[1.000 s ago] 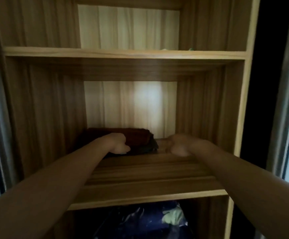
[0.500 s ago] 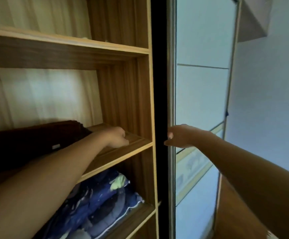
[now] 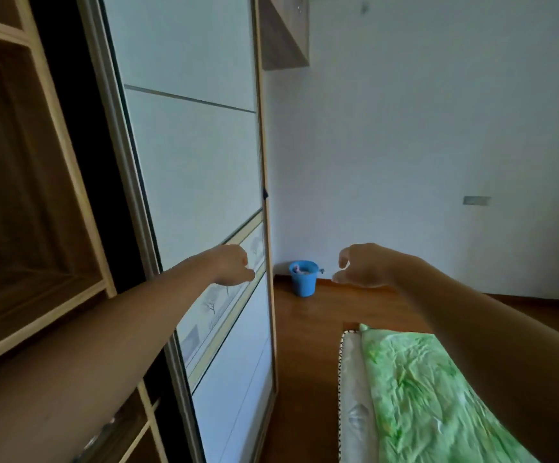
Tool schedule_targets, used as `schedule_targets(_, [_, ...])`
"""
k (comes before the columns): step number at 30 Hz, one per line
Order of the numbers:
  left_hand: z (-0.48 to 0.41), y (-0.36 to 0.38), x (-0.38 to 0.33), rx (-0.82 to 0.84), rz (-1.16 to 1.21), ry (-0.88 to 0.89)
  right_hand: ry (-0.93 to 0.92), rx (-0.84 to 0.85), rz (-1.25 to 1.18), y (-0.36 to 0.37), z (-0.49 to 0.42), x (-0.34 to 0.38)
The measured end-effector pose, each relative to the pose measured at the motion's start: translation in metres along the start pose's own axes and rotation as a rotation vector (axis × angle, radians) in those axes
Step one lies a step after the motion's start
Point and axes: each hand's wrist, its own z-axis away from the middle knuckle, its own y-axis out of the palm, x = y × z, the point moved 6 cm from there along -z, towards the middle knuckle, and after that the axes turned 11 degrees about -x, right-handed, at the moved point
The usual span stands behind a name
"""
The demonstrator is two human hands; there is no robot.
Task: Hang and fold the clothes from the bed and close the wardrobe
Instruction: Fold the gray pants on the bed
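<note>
Left hand (image 3: 233, 265) before the wardrobe door (image 3: 188, 162), right hand (image 3: 365, 265) beyond the bed (image 3: 421, 396)

A: First entry, wardrobe shelves (image 3: 38, 195): brown wood-grain board, matt, with a paler strip along the front edges.
B: Noted. The sliding door (image 3: 188, 145) has smooth pale panels with a faint sheen. The door frame (image 3: 121, 145) is grey and looks like brushed metal.
A: The floor (image 3: 305, 329) is reddish wood, polished and glossy, with soft reflections. The bucket (image 3: 303, 279) is smooth blue plastic.
B: The bed cover (image 3: 421, 396) is thin green printed cloth, crinkled, with a slight sheen. The mattress edge (image 3: 351, 396) is pale quilted cloth with dark-and-white trim.
A: The wall (image 3: 438, 128) is painted, matt and even.
</note>
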Motion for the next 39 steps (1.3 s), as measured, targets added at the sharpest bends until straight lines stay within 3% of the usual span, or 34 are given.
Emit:
schedule_targets(8, [-0.142, 0.049, -0.065, -0.001, 0.009, 0.121, 0.161, 0.017, 0.014, 0.027, -0.081, -0.100])
schedule_targets(26, [-0.451, 0.101, -0.112, 0.055, 0.077, 0.167, 0.281, 0.064, 0.045, 0.073, -0.333, -0.213])
schedule_targets(39, [-0.686, 0.143, -0.179, 0.074, 0.072, 0.289, 0.420, 0.001, 0.050, 0.086, -0.501, -0.301])
